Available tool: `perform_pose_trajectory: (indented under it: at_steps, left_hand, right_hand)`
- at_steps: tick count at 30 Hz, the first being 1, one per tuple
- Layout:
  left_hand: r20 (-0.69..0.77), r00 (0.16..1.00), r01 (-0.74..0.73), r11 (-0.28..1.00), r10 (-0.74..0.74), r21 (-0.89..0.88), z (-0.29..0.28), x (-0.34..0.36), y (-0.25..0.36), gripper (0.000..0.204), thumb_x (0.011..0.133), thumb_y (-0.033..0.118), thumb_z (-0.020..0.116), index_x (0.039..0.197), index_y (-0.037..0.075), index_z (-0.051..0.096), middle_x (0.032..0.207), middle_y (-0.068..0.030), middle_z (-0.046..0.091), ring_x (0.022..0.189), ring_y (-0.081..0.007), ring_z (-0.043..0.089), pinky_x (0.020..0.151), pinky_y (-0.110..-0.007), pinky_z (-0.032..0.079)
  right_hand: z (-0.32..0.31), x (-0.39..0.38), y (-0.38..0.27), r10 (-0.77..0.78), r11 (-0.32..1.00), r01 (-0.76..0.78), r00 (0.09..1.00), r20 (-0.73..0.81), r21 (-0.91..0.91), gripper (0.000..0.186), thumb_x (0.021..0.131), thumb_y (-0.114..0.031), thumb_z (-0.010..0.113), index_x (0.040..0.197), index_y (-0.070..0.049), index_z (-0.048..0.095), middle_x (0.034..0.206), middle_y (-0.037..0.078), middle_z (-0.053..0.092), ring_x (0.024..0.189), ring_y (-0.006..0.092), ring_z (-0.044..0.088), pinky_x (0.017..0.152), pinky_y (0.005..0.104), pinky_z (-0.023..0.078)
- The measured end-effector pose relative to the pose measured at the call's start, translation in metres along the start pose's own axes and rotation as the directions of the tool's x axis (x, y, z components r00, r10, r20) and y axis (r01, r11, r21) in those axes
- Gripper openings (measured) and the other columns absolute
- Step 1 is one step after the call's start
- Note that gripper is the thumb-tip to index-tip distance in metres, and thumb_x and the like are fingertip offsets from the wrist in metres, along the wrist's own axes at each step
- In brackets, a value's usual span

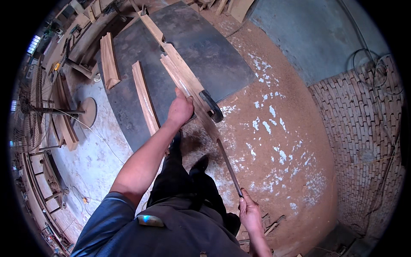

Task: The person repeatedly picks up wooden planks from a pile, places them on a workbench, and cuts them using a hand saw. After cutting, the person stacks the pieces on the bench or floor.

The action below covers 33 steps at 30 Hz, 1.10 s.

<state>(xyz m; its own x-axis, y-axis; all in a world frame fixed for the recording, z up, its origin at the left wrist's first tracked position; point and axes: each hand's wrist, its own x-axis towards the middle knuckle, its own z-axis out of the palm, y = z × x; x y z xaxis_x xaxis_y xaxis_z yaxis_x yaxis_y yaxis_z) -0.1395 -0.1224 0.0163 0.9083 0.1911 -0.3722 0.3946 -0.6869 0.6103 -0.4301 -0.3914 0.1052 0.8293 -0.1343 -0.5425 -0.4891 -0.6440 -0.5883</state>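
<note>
Clasping the timber (206,121) with the left hand (180,109), wrapping over it from the left, but cannot tell how the hidden fingertips are pressing underneath. And down at the right hand (250,212), pinching the near end of a file (230,168) between thumb and fingers, slanting it up and away, pointing its far tip right at the timber's near end, appearing to be touching! Seeing that timber jutting out past the near edge of the dark table (222,60), with a black clamp (212,106) gripping just beside it. Looking left, finding a slim plank (145,98) and a broader block (110,62) lying well apart on the table. Checking for writing: catching a shiny plate (150,220) glinting blue at the waist, any lettering being too small to tell.
</note>
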Motion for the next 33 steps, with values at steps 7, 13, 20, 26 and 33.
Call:
perform_pose_trajectory:
  at_steps: [7, 13, 20, 26, 33]
  left_hand:
    - [0.000, 1.000, 0.007, 1.000, -0.007, -0.010, 0.004, 0.004, -0.008, 0.072, 0.093, 0.027, 0.046, 0.141, -0.012, 0.007, 0.098, -0.0345, 0.062, 0.094, -0.0467, 0.061, 0.084, -0.050, 0.049]
    - [-0.019, 0.999, 0.042, 0.999, -0.042, -0.016, -0.015, 0.033, -0.007, 0.074, 0.093, 0.025, 0.045, 0.142, -0.013, 0.005, 0.102, -0.0354, 0.061, 0.099, -0.0452, 0.061, 0.090, -0.048, 0.046]
    - [-0.030, 0.999, 0.033, 0.999, -0.033, -0.010, -0.031, 0.063, -0.014, 0.072, 0.093, 0.024, 0.045, 0.141, -0.015, 0.008, 0.103, -0.0364, 0.060, 0.101, -0.0446, 0.060, 0.091, -0.047, 0.046]
    - [-0.029, 0.999, 0.037, 0.999, -0.036, 0.003, -0.053, 0.086, -0.013, 0.067, 0.094, 0.024, 0.046, 0.137, -0.014, 0.012, 0.103, -0.0371, 0.059, 0.101, -0.0459, 0.060, 0.091, -0.047, 0.046]
    - [-0.063, 0.997, 0.040, 0.999, -0.040, -0.001, -0.071, 0.125, -0.025, 0.062, 0.093, 0.024, 0.047, 0.135, -0.014, 0.020, 0.102, -0.0369, 0.060, 0.101, -0.0456, 0.060, 0.090, -0.048, 0.047]
  right_hand:
    - [0.005, 0.006, 0.001, -0.003, 0.999, 0.003, 1.000, 0.004, -0.032, 0.034, 0.092, -0.015, 0.056, 0.126, -0.007, 0.058, 0.090, 0.026, 0.065, 0.079, 0.0395, 0.066, 0.066, 0.0420, 0.053]
    - [0.013, 0.028, -0.028, -0.066, 0.993, 0.066, 0.998, 0.002, -0.099, 0.035, 0.093, -0.016, 0.056, 0.127, -0.009, 0.057, 0.074, 0.024, 0.062, 0.065, 0.0395, 0.063, 0.058, 0.0445, 0.049]
    - [0.013, 0.052, -0.060, -0.103, 0.986, 0.103, 0.995, 0.004, -0.135, 0.034, 0.094, -0.019, 0.054, 0.128, -0.010, 0.057, 0.064, 0.021, 0.059, 0.056, 0.0344, 0.061, 0.053, 0.0410, 0.047]
    - [0.016, 0.072, -0.085, -0.143, 0.969, 0.146, 0.989, 0.030, -0.198, 0.035, 0.094, -0.022, 0.054, 0.127, -0.010, 0.057, 0.071, 0.025, 0.062, 0.065, 0.0421, 0.063, 0.057, 0.0490, 0.050]
    - [0.025, 0.096, -0.117, -0.124, 0.967, 0.134, 0.991, 0.058, -0.217, 0.036, 0.095, -0.024, 0.053, 0.127, -0.009, 0.056, 0.073, 0.027, 0.062, 0.068, 0.0441, 0.063, 0.059, 0.0507, 0.049]
